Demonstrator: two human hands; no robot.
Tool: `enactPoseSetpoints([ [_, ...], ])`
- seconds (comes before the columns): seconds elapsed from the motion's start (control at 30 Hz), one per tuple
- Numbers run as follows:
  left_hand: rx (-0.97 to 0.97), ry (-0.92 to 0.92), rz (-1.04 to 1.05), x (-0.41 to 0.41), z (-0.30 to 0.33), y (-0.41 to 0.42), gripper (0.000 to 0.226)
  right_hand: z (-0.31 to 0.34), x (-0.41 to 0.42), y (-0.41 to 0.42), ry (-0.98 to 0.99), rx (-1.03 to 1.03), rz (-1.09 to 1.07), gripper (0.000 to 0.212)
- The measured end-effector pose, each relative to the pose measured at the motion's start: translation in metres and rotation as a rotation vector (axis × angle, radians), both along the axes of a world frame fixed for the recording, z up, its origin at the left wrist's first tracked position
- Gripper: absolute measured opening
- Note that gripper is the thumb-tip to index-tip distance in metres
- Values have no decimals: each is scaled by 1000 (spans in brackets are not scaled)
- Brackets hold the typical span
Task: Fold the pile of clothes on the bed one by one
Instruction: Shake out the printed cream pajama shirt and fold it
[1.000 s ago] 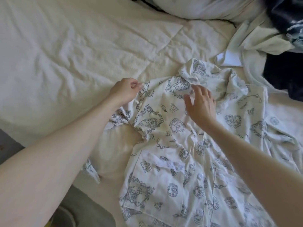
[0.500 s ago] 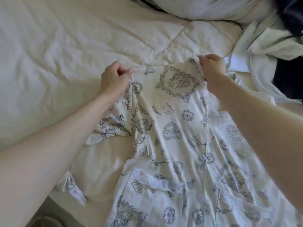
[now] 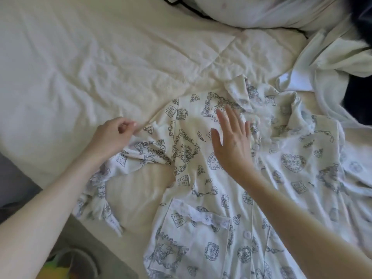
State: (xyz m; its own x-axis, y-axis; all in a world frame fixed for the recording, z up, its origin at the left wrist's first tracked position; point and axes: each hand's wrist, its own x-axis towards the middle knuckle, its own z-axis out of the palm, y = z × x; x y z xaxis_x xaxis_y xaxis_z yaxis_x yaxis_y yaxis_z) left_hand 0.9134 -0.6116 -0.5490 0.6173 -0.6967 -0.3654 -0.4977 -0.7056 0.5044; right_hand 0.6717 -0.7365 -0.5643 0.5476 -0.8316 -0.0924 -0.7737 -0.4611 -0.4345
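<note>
Centre of the frame, the printed pajama shirt [image 3: 211, 178] now lies button-side up on the bed [image 3: 80, 67], no longer held up by its shoulders. Left hand [image 3: 112, 135] pinches the sleeve edge at mid-left; right hand [image 3: 231, 143] has let go and spreads flat, fingers straight, over the chest. Smoothing before the fold, I'd say. No readable writing or brand.

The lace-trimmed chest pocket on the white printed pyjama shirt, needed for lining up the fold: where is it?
In the head view, the lace-trimmed pocket lies low and centre on the white printed pyjama shirt, left of the button placket, below the right hand.
</note>
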Motion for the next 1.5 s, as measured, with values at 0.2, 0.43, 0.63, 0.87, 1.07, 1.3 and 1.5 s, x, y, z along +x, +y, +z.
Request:
enactPoseSetpoints([
  [0.2,-69,175,245,1,11,98,26,-2,-23,124,-10,67,26,48],
  [0.43,81,-57,227,-18,4,153,13,-12,-43,188,260,202,79,61],
  [0.63,-56,-502,-27,-20,65,142,23,3,-48,178,164,379,77,49],
  [0.87,-35,-45,-429,-116,59,156,39,37,-53,181,15,517,-69,46],
  [1.07,69,68,32,-90,16,173,60,10,-71,194,407,488,133,60],
  [1.3,102,-41,-101,-81,4,177,27,-8,-73,189,416,529,160,62],
  [1.5,-298,80,515,-85,82,185,10,24,-69,169,68,803,-115,44],
])
